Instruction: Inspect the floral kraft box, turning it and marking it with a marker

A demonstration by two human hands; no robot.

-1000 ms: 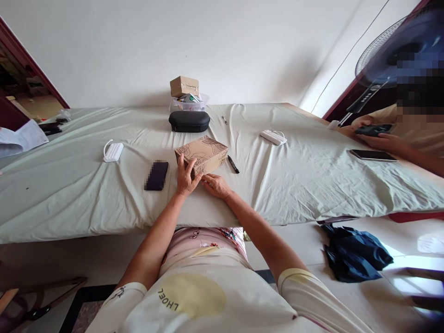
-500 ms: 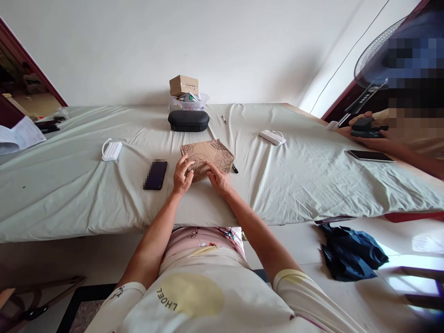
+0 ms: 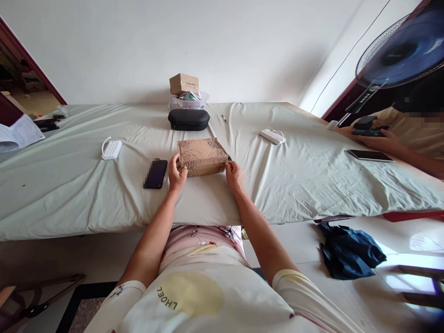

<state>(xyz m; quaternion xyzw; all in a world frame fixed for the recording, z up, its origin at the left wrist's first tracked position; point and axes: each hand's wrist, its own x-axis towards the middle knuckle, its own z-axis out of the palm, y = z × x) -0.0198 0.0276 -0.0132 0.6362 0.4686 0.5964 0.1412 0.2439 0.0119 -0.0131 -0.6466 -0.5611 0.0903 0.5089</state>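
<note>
In front of me on the cloth-covered table is a brown cardboard box (image 3: 202, 153) with dark scribbled line drawings on its top and sides. My left hand (image 3: 177, 175) grips its near left corner, thumb on the front face and fingers along the left side. At the near right corner, my right hand (image 3: 234, 175) pinches the box between thumb and fingers. A small dark object, mostly hidden, shows behind the box's right edge. Just left of my left hand lies a dark smartphone (image 3: 158, 174).
Beyond the box sit a black zip case (image 3: 188, 120), a plastic tub (image 3: 201, 101) and a small carton (image 3: 184, 83). White power banks (image 3: 113, 150) (image 3: 272, 136) lie on either side. At right, another person's hands (image 3: 378, 136) hold a dark device near a phone (image 3: 370, 156) and a fan (image 3: 398, 53).
My hands have moved from the top of the box out to its near corners and now grip it. The box has turned, with its front face now towards me.
</note>
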